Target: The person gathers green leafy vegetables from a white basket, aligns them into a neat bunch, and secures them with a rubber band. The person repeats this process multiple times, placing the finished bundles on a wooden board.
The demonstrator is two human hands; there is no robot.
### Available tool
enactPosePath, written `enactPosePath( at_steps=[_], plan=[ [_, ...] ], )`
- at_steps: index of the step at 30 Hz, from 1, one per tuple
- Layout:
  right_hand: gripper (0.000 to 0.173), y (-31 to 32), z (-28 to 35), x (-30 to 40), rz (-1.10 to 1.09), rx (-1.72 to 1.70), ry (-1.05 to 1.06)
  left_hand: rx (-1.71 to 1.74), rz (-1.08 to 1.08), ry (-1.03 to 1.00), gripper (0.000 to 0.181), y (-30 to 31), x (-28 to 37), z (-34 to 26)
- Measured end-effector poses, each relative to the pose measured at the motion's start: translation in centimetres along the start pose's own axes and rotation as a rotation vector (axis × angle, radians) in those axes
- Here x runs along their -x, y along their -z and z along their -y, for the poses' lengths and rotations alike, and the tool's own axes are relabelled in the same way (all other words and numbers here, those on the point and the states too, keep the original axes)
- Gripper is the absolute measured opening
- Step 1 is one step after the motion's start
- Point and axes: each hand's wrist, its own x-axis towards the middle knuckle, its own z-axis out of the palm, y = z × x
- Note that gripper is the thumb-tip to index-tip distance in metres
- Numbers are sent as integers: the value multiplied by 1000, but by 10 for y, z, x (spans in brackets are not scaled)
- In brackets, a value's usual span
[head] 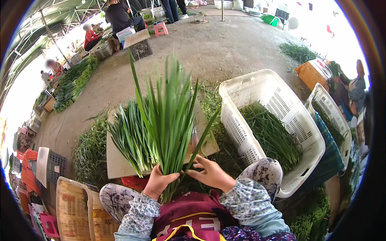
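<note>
My left hand (159, 182) grips the lower end of a bunch of long flat green leaves (170, 126), which look like garlic chives. The bunch stands upright before me, its tips blurred. At its right side, my right hand (211, 173) has thumb and fingers around a single leaf (203, 140) that slants out from the rest. Behind the bunch is a board (120, 167) with a pile of similar leaves (132, 135), their pale ends towards me. A pointed object (194, 137) on the board is partly hidden; I cannot tell what it is.
To the right, a white plastic crate (238, 128) holds green leaves (271, 132). Loose leaf trimmings (90, 153) lie left of the board. A stained crate (72, 208) stands at lower left. Other people (120, 18) sit further off, near a red stool (160, 29).
</note>
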Motion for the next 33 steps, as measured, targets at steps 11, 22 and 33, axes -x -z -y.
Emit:
enactPosePath(
  at_steps=[11, 22, 33],
  plan=[
    [39, -37, -9, -18, -228, -1186, -237, -1060, 28, -507, 108, -32, 2, 1],
    [38, -19, 0, -21, 138, -1284, -65, 122, 190, 94, 73, 12, -16, -12],
    [58, -11, -9, -34, 52, -440, 123, 162, 409, 320, 82, -3, -16, -7]
  ],
)
